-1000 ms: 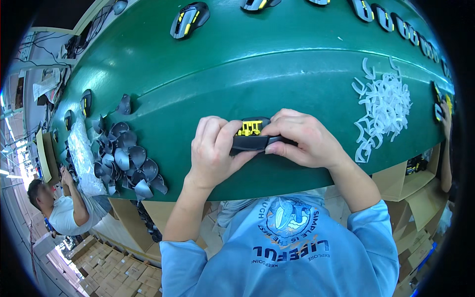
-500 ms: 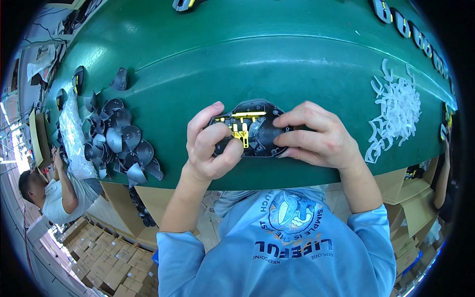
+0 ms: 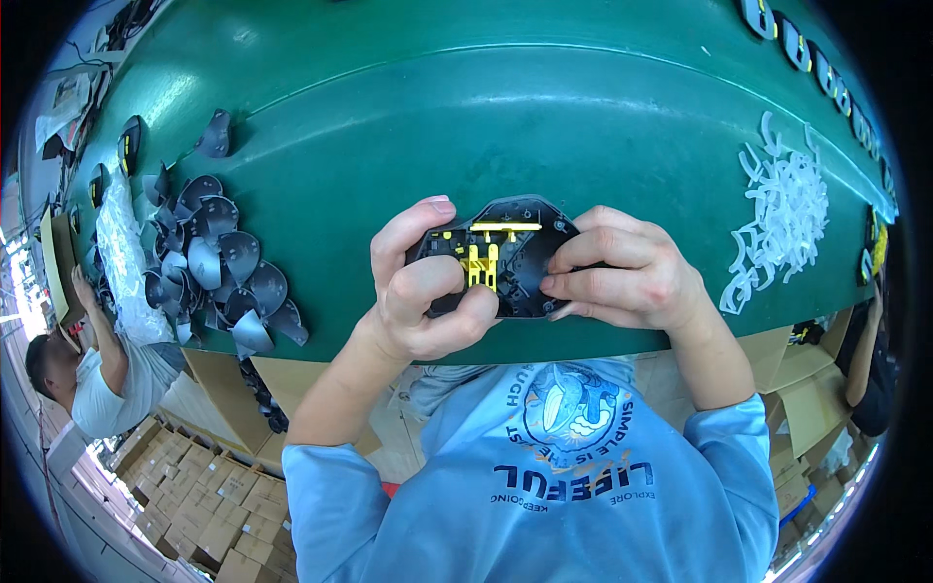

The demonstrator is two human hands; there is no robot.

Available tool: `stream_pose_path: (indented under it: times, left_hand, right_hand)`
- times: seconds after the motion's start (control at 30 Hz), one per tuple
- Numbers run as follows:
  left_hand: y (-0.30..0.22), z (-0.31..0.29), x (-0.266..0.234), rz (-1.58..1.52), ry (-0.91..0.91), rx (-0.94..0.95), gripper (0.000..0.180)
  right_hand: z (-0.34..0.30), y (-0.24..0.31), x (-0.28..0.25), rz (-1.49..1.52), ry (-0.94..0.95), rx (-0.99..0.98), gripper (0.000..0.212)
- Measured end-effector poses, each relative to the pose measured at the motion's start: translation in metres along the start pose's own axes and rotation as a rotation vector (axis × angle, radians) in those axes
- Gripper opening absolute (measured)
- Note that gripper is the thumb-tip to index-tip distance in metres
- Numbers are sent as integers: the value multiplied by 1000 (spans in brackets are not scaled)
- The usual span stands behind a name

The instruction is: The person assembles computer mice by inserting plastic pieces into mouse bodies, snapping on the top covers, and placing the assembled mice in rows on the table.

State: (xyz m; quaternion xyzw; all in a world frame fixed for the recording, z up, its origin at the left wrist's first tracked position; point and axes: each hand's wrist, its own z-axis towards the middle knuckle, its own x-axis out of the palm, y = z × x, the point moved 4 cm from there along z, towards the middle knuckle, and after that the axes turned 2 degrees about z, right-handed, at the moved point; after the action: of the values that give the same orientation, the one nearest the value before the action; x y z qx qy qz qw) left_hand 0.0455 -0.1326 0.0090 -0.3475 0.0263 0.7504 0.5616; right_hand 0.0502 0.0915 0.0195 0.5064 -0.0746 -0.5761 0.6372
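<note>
A black plastic mouse shell, hollow side up, is held above the table's near edge between my hands. Yellow plastic clips and a yellow bar sit inside it. My left hand is closed round the shell's left end, its bent fingers beside the yellow clips. At the right end, my right hand is closed, with the thumb and fingertips pressed together on the shell. Whether a small part lies between those fingertips is hidden.
Curved black covers lie heaped at left beside a clear plastic bag. Translucent curved strips form a pile at right. Mouse shells line the far right edge. Co-workers sit at both sides; open cartons stand below the table.
The shell has shifted slightly right and down in my hands. My right fingertips have moved a little inward over its right end. The view has shifted slightly.
</note>
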Motion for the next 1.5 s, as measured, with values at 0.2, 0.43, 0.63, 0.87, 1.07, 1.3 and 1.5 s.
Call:
stream_pose_path:
  times: [0.2,0.43,0.63,0.87,1.07,1.3,1.5]
  left_hand:
    - [4,3,-1,-36,109,-203,46]
    - [7,16,8,-71,144,-335,51]
    - [7,28,6,-2,274,-367,54]
    - [3,32,11,65,270,-338,49]
    - [6,31,10,61,249,-360,48]
    - [7,26,6,42,257,-375,51]
    - [9,17,-2,-174,124,-266,53]
  right_hand:
    - [5,2,-1,10,-46,51,26]
    - [2,-14,-1,177,-92,339,20]
    - [2,-13,-2,210,-87,431,20]
    - [0,-14,1,153,-135,346,14]
    - [7,-14,-2,191,-120,364,15]
    - [4,-9,-5,203,-95,467,17]
    - [8,-8,-5,239,-54,185,20]
